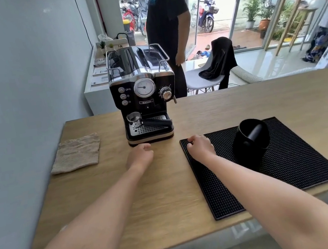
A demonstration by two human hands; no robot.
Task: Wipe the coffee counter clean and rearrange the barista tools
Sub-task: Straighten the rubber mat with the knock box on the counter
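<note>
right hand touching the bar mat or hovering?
Touching. The head view shows the right hand curled over the far left corner of the black bar mat, fingertips pressed on its edge with no gap visible.

The brand name "Duchess" is printed on a small label on the front of the black and chrome espresso machine (143, 89), centre frame, below its round gauge.

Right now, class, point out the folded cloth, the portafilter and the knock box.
folded cloth (76, 153), head view, middle of its top face
portafilter (134, 117), head view, metal basket rim
knock box (251, 141), head view, black outer wall
</note>
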